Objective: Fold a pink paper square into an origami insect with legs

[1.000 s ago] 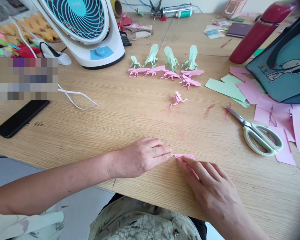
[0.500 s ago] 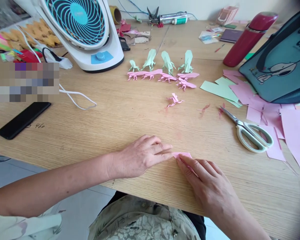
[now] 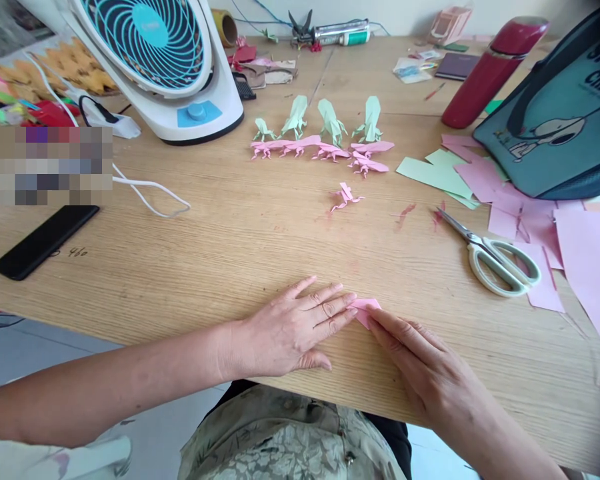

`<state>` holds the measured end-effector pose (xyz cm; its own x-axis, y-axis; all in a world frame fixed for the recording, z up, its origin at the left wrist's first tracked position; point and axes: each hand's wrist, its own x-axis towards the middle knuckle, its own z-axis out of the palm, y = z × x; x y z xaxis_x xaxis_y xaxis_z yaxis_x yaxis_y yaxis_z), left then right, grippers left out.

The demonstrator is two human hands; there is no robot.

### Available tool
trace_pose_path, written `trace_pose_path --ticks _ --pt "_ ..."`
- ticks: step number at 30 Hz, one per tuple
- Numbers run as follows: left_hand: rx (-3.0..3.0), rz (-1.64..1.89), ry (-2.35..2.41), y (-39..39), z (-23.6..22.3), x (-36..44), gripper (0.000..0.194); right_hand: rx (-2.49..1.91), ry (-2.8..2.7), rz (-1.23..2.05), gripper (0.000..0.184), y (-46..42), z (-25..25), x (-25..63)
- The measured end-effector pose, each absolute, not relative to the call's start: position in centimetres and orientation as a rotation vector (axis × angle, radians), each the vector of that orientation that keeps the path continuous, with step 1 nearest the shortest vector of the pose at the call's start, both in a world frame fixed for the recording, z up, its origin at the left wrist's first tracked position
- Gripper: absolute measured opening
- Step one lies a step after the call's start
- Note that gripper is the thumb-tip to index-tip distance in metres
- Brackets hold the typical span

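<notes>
In the head view, resting the left hand [image 3: 290, 331] open and flat, with fingertips on the left end of the folded pink paper [image 3: 367, 306]; with the right hand [image 3: 423, 363], holding its right side between thumb and fingers on the table [image 3: 220, 267]. Straight ahead of both hands, can see pink and green paper figures [image 3: 330, 152]. Ahead and right of the right hand, can see scissors [image 3: 476, 241], then a capped red flask [image 3: 480, 83] and a teal bag [image 3: 555, 147], with a pink box [image 3: 450, 25] farther back; cannot see into any container.
</notes>
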<state>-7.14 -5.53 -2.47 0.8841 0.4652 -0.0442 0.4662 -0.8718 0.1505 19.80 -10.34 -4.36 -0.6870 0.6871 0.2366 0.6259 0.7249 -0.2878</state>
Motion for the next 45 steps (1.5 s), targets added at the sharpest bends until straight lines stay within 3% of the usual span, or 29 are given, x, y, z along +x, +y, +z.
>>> trace_pose_path --ticks 6,27,38,41,45 --pt "2.893 -0.022 0.72 -5.5 -2.5 -7.0 0.08 -1.019 -2.623 0.461 0.066 -9.9 -3.8 21.0" --pt "2.904 0.064 0.753 -6.1 -2.9 -6.4 0.085 -1.039 -2.654 0.344 0.067 -11.0 -4.6 20.9" --pt "2.883 0.044 0.813 -6.7 -2.8 -6.3 0.09 -1.026 -2.61 0.014 0.068 -10.3 -5.3 19.2" --pt "2.874 0.042 0.841 -6.8 -2.8 -6.1 0.095 -1.01 -2.596 -0.062 0.065 -10.2 -5.1 18.9" --pt "2.872 0.029 0.843 -6.8 -2.7 -5.9 0.091 -1.078 -2.546 -0.035 0.047 -10.5 -5.0 19.4"
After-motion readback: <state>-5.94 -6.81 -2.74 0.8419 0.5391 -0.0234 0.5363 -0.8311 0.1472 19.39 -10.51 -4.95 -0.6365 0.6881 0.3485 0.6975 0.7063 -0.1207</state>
